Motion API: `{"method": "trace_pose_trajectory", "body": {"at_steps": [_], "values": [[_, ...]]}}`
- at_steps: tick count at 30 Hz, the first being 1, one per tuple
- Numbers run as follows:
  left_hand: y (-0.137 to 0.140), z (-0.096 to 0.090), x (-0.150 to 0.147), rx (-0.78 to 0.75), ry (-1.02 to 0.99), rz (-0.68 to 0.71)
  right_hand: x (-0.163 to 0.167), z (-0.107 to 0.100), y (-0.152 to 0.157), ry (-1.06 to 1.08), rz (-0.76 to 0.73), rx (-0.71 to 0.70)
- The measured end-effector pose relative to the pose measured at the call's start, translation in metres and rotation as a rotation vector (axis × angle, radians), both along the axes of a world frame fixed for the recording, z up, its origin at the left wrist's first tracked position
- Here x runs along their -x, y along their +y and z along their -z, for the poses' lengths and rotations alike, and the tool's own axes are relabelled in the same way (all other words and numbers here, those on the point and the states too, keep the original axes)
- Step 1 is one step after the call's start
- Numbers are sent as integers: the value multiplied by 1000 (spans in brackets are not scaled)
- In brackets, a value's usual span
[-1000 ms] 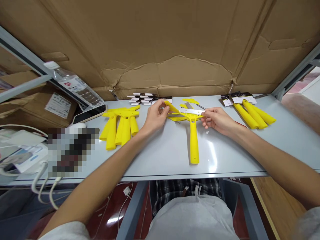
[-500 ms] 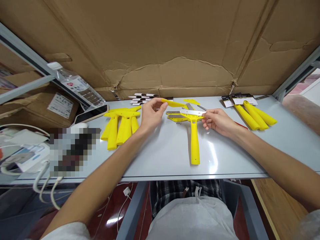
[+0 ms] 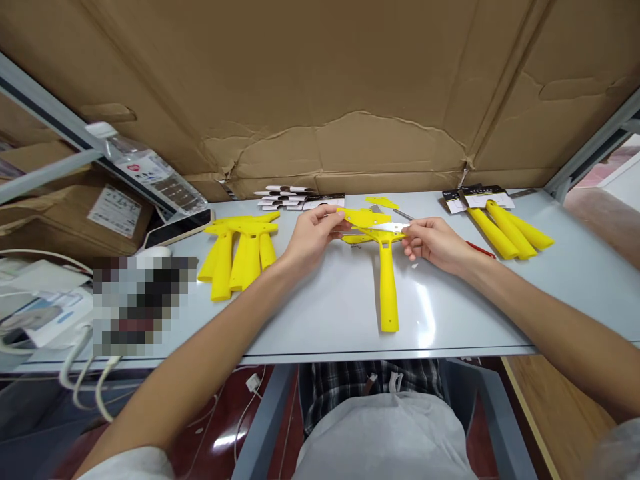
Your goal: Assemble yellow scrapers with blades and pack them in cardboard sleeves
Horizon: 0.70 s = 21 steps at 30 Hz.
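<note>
A yellow scraper (image 3: 389, 287) lies with its handle toward me, and a silver metal blade (image 3: 393, 227) rests across its T-shaped head. My right hand (image 3: 433, 245) is closed, pinching the right end of the head and blade. Between the thumb and fingers of my left hand (image 3: 316, 235) is a flat yellow cover plate (image 3: 366, 217), held tilted over the left part of the blade. Whether the plate touches the blade is hard to tell. More yellow and metal pieces (image 3: 356, 239) lie behind, partly hidden.
Several yellow scraper handles (image 3: 242, 260) are heaped at left. A phone (image 3: 179, 229), a clear bottle (image 3: 150, 167) and white cables (image 3: 80, 360) are farther left. Folded cards (image 3: 285, 197) sit at the back. At right lie carded yellow scrapers (image 3: 515, 233) and a red-handled tool (image 3: 481, 250).
My left hand has moved slightly right, bringing the yellow cover plate over the blade, which it now partly covers. My right hand stays at the scraper head's right end.
</note>
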<state>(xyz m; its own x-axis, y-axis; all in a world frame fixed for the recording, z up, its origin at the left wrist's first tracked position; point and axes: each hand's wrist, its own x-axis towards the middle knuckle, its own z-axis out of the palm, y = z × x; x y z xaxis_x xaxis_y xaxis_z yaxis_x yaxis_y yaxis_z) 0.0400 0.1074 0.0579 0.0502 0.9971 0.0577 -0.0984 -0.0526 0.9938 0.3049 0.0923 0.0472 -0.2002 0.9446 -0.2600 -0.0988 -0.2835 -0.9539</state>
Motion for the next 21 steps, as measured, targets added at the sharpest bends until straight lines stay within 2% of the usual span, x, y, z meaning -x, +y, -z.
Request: {"method": "trace_pose_trajectory", "body": {"at_steps": [9, 21], "values": [[-2, 2, -3, 2, 7, 33, 0, -1, -2, -21, 3, 7], [-4, 6, -4, -29, 22, 184, 0, 1, -2, -35, 9, 4]]}}
